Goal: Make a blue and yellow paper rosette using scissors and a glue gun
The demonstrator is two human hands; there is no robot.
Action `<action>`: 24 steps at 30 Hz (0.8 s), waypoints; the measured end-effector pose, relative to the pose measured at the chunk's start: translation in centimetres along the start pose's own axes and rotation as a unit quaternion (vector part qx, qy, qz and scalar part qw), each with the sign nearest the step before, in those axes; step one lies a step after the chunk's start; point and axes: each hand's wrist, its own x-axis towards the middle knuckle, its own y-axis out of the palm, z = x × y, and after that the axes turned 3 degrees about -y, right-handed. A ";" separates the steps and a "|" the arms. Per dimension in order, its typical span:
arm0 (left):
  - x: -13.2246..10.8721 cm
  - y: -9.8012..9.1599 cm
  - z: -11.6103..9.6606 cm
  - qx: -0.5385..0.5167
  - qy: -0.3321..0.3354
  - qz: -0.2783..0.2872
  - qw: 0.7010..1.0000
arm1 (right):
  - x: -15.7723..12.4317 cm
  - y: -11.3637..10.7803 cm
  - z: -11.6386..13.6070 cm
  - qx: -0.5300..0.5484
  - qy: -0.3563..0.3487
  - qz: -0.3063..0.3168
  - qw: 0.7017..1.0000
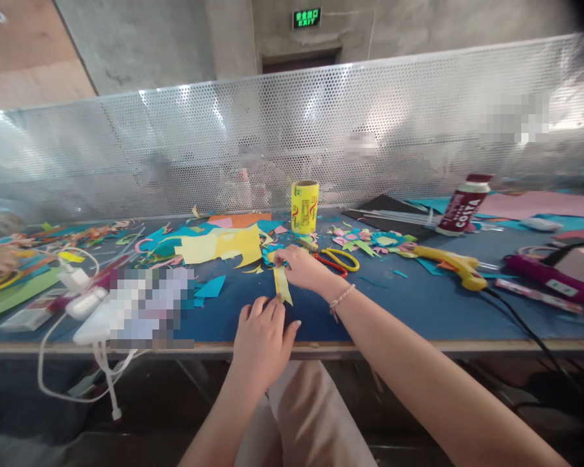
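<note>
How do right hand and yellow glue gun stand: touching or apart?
Apart: the head view shows blue tabletop and a yellow scissor handle between the right hand and yellow glue gun.

The left hand (265, 340) and right hand (299, 266) are both bare, with slim fingers and narrow wrists, and the thumbnail on the left one shows a light glint. Around the right wrist runs a thin bracelet (343, 296), apparently twisted or braided cord in pale pink and whitish tones, with short loose ends dangling from its underside; its finer pattern is too small to make out. Both forearms are bare as far as the picture shows them. Below, the legs are clothed in plain beige trousers (316, 415) of soft-looking cloth, loosely creased, with shaded folds along the thigh and a paler stretch toward the left.
</note>
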 end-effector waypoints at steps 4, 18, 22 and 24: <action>0.0 -0.1 0.0 0.000 0.000 0.001 1.000 | -0.2 -0.2 0.2 -0.017 0.002 0.062 0.998; 0.0 -0.1 0.0 -0.005 -0.004 0.009 1.000 | -0.2 -0.6 0.4 -0.034 -0.004 0.080 0.996; 0.0 -0.1 0.0 -0.010 -0.001 0.005 1.000 | -0.4 -0.9 0.9 -0.034 -0.012 0.122 0.992; -0.1 -0.1 0.1 -0.020 0.003 -0.003 1.000 | -0.5 -0.9 1.1 -0.041 -0.013 0.144 0.989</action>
